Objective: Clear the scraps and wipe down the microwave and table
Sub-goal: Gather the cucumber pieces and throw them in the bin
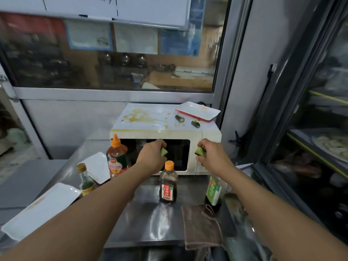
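A white microwave [158,129] stands at the back of a steel table [143,219]; its top carries a yellow-brown spill [136,115] and two cucumber ends [179,118] [195,123]. My left hand [151,157] is held in front of the microwave door, shut on a cucumber piece [164,152]. My right hand [212,154] hovers by the control panel, gripping another cucumber piece [199,151]. A brown cloth [202,226] lies on the table's near right edge.
A red-rimmed white tray [197,111] rests tilted on the microwave's back right corner. Sauce bottles [117,159] [168,182] [85,178] [213,190] stand in front of the microwave. Two white plates [40,210] [98,166] lie at left. A glass-door fridge [310,129] is at right.
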A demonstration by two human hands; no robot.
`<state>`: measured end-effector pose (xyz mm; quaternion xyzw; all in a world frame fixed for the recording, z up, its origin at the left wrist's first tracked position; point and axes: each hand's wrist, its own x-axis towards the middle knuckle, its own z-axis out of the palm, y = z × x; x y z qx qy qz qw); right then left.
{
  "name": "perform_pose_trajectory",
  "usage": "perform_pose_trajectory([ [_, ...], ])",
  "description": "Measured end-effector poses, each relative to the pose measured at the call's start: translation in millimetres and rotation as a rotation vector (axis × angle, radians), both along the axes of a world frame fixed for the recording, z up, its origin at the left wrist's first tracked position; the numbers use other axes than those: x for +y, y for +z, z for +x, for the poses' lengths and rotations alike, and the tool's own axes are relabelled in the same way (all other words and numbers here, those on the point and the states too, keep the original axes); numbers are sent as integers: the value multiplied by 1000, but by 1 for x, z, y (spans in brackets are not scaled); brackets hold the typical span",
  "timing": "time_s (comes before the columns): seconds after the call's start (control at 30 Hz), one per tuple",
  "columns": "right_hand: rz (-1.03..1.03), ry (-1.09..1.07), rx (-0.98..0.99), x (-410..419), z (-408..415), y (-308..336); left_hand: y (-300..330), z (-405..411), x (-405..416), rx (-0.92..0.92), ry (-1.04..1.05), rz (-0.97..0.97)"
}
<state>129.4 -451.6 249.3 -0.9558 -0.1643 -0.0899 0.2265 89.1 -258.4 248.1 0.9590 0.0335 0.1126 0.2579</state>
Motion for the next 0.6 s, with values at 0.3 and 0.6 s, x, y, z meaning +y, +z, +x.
perform_pose_trajectory([
  [0.3, 17, -96, -49, 3, 46, 23, 21, 54, 9, -9, -73, 13],
  [0.6, -2, -255, -70, 24, 113, 35, 35, 154, 39, -41, -207, 43],
])
